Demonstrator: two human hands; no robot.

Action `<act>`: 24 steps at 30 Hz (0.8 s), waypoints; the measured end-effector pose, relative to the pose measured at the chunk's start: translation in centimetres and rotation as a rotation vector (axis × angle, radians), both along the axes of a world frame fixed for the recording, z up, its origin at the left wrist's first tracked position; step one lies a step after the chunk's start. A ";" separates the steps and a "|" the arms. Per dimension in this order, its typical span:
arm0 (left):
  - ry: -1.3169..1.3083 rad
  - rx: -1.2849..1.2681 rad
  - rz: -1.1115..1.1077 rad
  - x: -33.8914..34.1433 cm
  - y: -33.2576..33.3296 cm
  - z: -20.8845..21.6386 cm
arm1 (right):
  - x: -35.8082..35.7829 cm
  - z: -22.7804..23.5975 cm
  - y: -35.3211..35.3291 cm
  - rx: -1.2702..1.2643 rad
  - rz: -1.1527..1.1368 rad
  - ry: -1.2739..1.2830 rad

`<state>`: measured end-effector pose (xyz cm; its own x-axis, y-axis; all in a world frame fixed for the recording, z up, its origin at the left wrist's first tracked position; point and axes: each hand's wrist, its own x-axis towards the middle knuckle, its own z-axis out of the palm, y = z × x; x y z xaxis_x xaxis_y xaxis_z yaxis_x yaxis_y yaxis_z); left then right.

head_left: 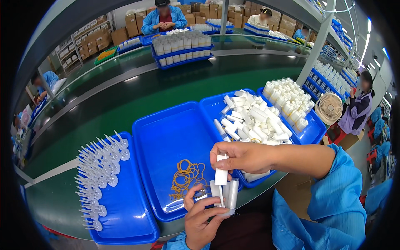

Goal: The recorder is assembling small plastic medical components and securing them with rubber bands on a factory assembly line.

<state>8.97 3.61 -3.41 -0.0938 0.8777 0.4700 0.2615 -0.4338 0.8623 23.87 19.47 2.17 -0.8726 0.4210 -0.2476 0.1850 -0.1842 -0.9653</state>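
Fingers (225,155) of right hand (241,156) closed around top of one white tube (221,174), held upright with a thin stem below it dipping into the cluster beneath. Fingers (196,192) of left hand (202,223) curled shut around a small bundle of tubes (229,195), standing upright, bases resting on the palm. Both hands at near edge of desk (125,100), just in front of the middle blue tray (166,137).

Middle tray mostly bare; loose heap of tan rubber bands (187,177) at its near end, close to left thumb. Clear piece between left fingers and tray edge, kind not discernible.

Left blue tray (129,208): rows of translucent pointed applicator tips (100,171) lying in a column.

Right blue tray (210,106): pile of white tubes (254,121), unsorted, behind right hand. Further right, another tray (314,131) packed with upright white bottles (289,102).

Small round fan (330,107) beyond right-hand trays. Across the green desk, more blue trays of white bottles (181,46); other persons in blue coats seated beyond. Cardboard boxes (133,23) stacked at back wall.
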 end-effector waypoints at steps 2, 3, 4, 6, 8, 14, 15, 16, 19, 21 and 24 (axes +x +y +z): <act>0.014 0.006 -0.012 -0.1 0.0 0.2 | 0.2 -0.1 0.4 -0.067 0.028 -0.001; 0.022 0.008 -0.012 -0.1 0.0 0.3 | 0.2 0.3 0.5 0.131 0.083 -0.074; 0.021 -0.012 -0.005 -0.1 -0.1 0.3 | 0.2 1.3 0.5 0.329 0.139 -0.147; 0.019 -0.051 0.004 0.0 -0.1 0.1 | 0.2 2.4 0.1 0.639 0.216 -0.255; 0.131 0.002 -0.050 -0.6 0.4 -1.9 | 0.0 3.0 -0.3 0.862 0.263 -0.326; 0.211 0.038 0.016 0.0 0.4 0.8 | 0.6 1.8 -0.4 0.509 0.300 -0.256; 0.213 0.028 0.023 0.0 0.4 0.9 | 0.5 1.9 -0.9 0.536 0.317 -0.296; 0.209 0.051 0.043 0.1 0.4 0.8 | 0.4 1.8 -1.3 0.501 0.310 -0.284; 0.104 0.131 0.106 0.2 -0.2 -0.2 | 0.2 0.8 -2.5 0.716 0.326 -0.169; -0.090 0.200 0.153 0.7 -0.5 -1.4 | 0.2 1.6 -3.6 0.736 0.337 -0.133; -0.152 0.387 0.251 1.7 -1.1 -3.2 | 0.0 1.7 -4.6 0.820 0.360 -0.007</act>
